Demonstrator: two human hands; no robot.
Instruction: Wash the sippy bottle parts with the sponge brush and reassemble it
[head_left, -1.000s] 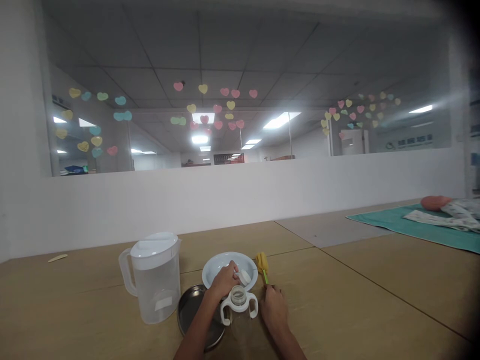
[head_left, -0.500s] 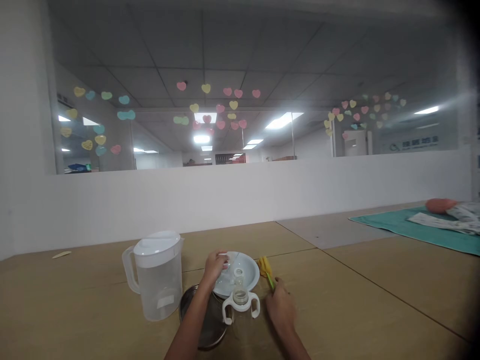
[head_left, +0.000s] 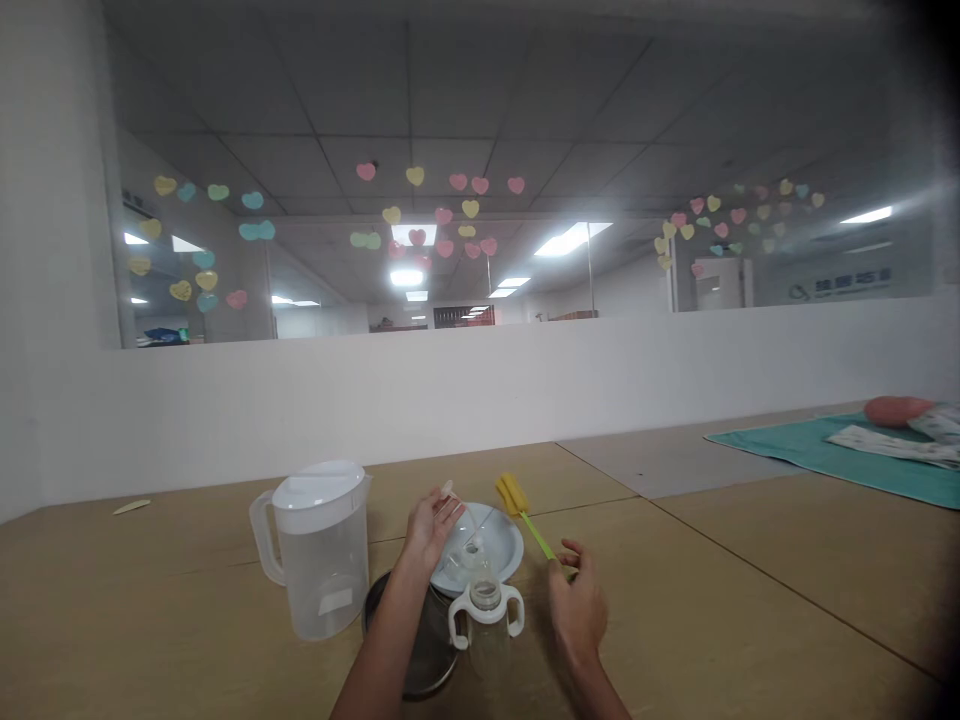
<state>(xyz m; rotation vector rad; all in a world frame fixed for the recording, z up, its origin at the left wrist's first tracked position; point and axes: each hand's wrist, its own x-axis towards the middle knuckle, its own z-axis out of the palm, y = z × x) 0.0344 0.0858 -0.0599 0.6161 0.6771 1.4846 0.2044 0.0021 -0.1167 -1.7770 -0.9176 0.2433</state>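
My left hand [head_left: 429, 520] is raised over the white bowl [head_left: 501, 545], fingers closed on a small clear part, likely a straw piece, whose tip shows above them. My right hand [head_left: 579, 605] grips the green handle of a bottle brush [head_left: 525, 515] and holds it lifted, its yellow sponge head pointing up and to the left above the bowl's far rim. A clear baby bottle with white handles [head_left: 486, 615] stands open-topped between my two forearms, in front of the bowl.
A clear lidded pitcher of water [head_left: 319, 550] stands at the left. A round metal dish [head_left: 427, 650] lies under my left forearm. A teal cloth with fabric items [head_left: 847, 450] lies far right. A small flat stick [head_left: 131, 507] lies far left on the wooden table.
My right hand has lifted the brush off the table, sponge end now raised. My left hand rose from the bowl with the small clear piece. The view shifted slightly.
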